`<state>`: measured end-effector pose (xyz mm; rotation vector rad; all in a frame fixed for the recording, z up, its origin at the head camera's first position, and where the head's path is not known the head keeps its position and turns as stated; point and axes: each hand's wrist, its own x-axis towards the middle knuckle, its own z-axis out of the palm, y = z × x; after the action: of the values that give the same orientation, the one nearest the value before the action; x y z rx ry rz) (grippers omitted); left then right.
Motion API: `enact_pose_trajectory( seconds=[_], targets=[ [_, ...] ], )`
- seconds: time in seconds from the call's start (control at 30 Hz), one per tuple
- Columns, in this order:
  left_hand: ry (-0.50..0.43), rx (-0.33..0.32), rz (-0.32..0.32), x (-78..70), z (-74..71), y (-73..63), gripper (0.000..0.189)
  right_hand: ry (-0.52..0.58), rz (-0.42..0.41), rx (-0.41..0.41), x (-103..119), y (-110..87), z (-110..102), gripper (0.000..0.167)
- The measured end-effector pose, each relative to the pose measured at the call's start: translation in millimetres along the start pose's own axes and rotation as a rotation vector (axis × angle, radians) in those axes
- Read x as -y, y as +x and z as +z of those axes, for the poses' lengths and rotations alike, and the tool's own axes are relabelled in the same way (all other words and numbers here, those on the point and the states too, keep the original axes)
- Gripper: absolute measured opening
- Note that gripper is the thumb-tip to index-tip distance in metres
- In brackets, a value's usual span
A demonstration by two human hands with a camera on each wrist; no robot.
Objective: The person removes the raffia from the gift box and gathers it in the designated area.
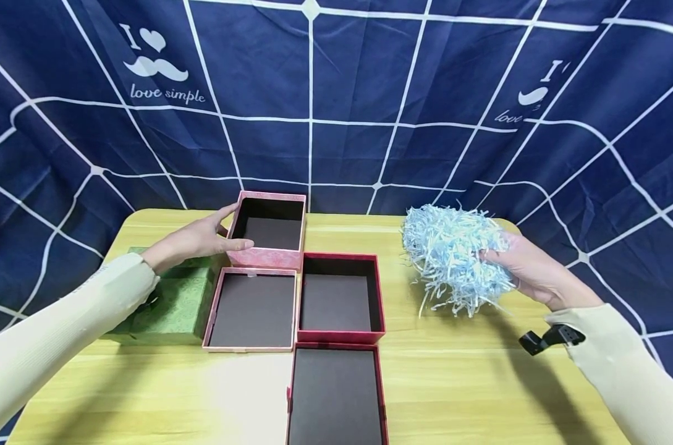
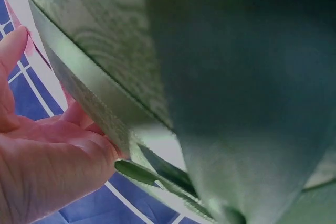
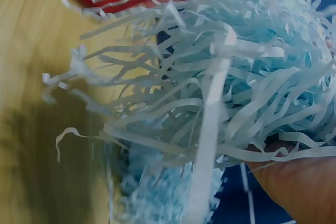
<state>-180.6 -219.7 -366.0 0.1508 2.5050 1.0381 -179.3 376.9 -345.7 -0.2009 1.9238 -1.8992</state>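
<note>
My left hand point(image 1: 199, 238) grips a pink box point(image 1: 262, 258) at its left front corner, thumb over the front rim and forefinger along the left side. The box stands uncovered, dark inside, at the back of the table. In the left wrist view, the fingers point(image 2: 11, 51) reach the pink edge past the green box point(image 2: 110, 51). Out to the right, my right hand point(image 1: 528, 266) holds a big loose clump of light blue shredded paper point(image 1: 453, 256) above the table, strands hanging down. Much of that hand is hidden by the paper in the right wrist view.
Before the pink box lies its shallow pink lid point(image 1: 250, 309). A dark red box point(image 1: 342, 298), uncovered, stands right of it, with a shallow red lid point(image 1: 337, 395) in front. Left, a green box point(image 1: 169, 309) sits under my left forearm. A blue curtain point(image 1: 347, 148) hangs behind the wooden table point(image 1: 442, 377).
</note>
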Motion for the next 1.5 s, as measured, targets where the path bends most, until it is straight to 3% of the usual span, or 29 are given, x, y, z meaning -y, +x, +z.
enact_pose_trajectory(
  seconds=[0.2, 0.33, 0.43, 0.5, 0.63, 0.9, 1.23, 1.5],
  targets=[
    [0.004, 0.002, 0.0, -0.5, 0.3, -0.3, 0.117, -0.165, -0.041, 0.027, -16, 5.6, -16, 0.048],
    [0.004, -0.001, -0.002, -0.4, 1.2, -0.3, 0.114, -0.448, -0.072, -0.003, -27, 11.2, -22, 0.051],
    [0.004, -0.004, -0.006, -0.8, 1.7, -0.9, 0.113, -0.654, -0.014, -0.03, -31, 15.4, -24, 0.068],
    [0.005, -0.004, -0.01, -0.5, 1.3, -1.7, 0.114, -0.724, 0.028, -0.028, -33, 19.3, -24, 0.076],
    [-0.005, -0.004, -0.01, -1.0, 1.6, -2.9, 0.117, -0.806, 0.054, -0.01, -38, 26.4, -24, 0.085],
    [-0.011, -0.004, 0.008, 0.2, 2.5, -3.0, 0.117, -0.933, -0.026, 0.03, -55, 33.3, -14, 0.079],
    [0.006, -0.025, 0.02, 0.7, 5.2, -9.9, 0.11, -1.092, -0.183, -0.002, -54, 22.4, -4, 0.074],
    [0.044, -0.087, 0.019, 3.1, 2.5, -20.8, 0.102, -1.108, -0.218, -0.061, -48, 7.4, -4, 0.069]
  ],
)
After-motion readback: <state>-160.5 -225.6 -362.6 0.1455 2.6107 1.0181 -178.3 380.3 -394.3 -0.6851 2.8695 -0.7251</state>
